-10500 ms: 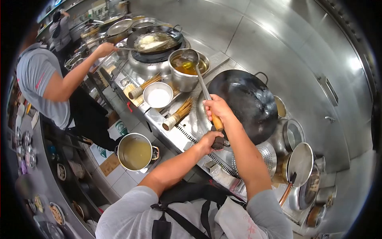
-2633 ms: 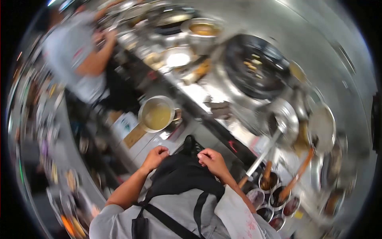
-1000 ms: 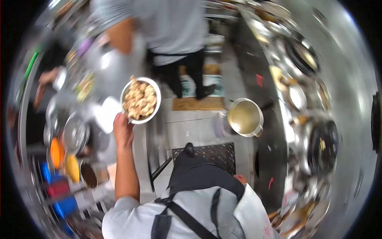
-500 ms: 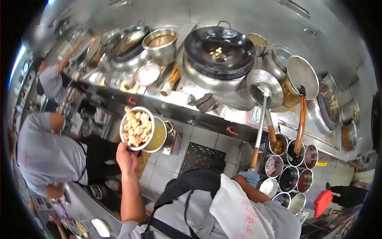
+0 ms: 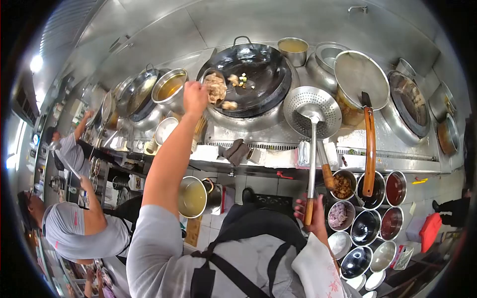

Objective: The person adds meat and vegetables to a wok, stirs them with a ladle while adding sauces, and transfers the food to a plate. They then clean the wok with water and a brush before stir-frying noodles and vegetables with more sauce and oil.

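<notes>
The steel stove counter (image 5: 382,141) carries a black wok (image 5: 266,74) and a crumpled dark cloth (image 5: 236,152).

1. Bright overall, with a white lamp (image 5: 36,63) glaring over at the upper left.
2. Soft sheen spreads across the steel wall (image 5: 298,22); small highlights glint in the dark wok (image 5: 266,74).
3. The middle looks fairly crisp.
4. Straight lines bow outward near the rim, and the corners go black.
</notes>
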`<control>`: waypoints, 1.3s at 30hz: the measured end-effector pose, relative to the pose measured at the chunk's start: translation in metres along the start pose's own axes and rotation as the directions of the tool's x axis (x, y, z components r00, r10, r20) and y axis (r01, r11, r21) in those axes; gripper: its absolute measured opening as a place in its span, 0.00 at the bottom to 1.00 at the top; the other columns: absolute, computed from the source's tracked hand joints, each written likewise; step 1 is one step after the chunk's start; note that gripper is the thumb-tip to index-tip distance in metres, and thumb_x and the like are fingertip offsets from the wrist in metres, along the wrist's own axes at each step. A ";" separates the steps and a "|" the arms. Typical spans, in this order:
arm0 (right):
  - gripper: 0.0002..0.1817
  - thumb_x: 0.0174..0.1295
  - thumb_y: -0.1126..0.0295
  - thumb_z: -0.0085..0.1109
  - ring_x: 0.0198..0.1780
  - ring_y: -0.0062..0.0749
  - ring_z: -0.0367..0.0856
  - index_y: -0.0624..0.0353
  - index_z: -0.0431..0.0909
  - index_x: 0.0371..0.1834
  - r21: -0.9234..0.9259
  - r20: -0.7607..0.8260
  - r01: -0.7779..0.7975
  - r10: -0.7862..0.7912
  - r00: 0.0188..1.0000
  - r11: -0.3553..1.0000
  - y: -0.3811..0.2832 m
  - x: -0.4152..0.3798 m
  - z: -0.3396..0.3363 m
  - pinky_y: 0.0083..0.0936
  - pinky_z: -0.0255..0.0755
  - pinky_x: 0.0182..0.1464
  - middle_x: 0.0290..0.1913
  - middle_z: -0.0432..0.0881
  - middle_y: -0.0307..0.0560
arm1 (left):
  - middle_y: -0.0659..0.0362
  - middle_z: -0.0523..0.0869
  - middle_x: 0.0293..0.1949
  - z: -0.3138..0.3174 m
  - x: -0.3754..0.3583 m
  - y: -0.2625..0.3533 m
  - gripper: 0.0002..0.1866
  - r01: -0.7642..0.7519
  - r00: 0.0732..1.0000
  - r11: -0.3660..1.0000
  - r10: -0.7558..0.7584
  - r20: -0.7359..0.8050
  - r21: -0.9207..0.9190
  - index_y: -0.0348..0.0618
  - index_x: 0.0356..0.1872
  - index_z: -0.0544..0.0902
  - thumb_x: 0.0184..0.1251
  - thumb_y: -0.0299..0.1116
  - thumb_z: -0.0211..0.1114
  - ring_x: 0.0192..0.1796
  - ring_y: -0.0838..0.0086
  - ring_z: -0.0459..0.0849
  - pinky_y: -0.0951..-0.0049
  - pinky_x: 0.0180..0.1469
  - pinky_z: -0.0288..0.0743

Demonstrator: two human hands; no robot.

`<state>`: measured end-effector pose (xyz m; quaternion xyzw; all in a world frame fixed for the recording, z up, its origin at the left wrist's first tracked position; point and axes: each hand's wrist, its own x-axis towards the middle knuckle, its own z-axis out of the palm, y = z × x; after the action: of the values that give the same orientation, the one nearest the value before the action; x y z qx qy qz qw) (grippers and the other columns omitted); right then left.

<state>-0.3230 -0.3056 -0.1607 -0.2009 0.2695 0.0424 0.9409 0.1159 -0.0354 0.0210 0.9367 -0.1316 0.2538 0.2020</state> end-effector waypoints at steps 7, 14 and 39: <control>0.27 0.56 0.72 0.64 0.16 0.18 0.66 0.53 0.63 0.57 -0.629 -0.150 0.156 -0.316 0.937 0.762 -0.012 -0.037 0.058 0.18 0.58 0.15 0.21 0.68 0.33 | 0.53 0.78 0.48 0.029 0.049 0.007 0.08 -0.195 0.970 0.980 0.186 -0.155 -0.048 0.40 0.34 0.81 0.60 0.34 0.60 0.51 0.54 0.76 0.58 0.51 0.72; 0.29 0.55 0.77 0.63 0.16 0.14 0.62 0.56 0.63 0.61 -0.761 -0.043 0.223 -0.391 0.920 0.609 -0.027 -0.028 0.111 0.16 0.57 0.17 0.22 0.66 0.31 | 0.50 0.78 0.49 0.005 0.077 0.021 0.04 -0.372 0.866 0.923 0.305 -0.397 -0.102 0.41 0.33 0.81 0.60 0.30 0.61 0.51 0.52 0.76 0.57 0.50 0.73; 0.19 0.67 0.71 0.54 0.12 0.13 0.58 0.50 0.63 0.60 -0.750 0.148 0.229 -0.179 0.973 0.621 -0.036 0.119 0.152 0.13 0.53 0.09 0.19 0.62 0.31 | 0.59 0.77 0.29 -0.179 -0.436 -0.087 0.04 0.347 0.028 -0.033 -0.999 0.045 -0.937 0.43 0.28 0.71 0.61 0.26 0.57 0.34 0.70 0.80 0.62 0.41 0.79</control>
<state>-0.1407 -0.2807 -0.0924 -0.6055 0.1743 0.0507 0.7749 -0.2946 0.1840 -0.0952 0.4355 0.4387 0.3348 0.7112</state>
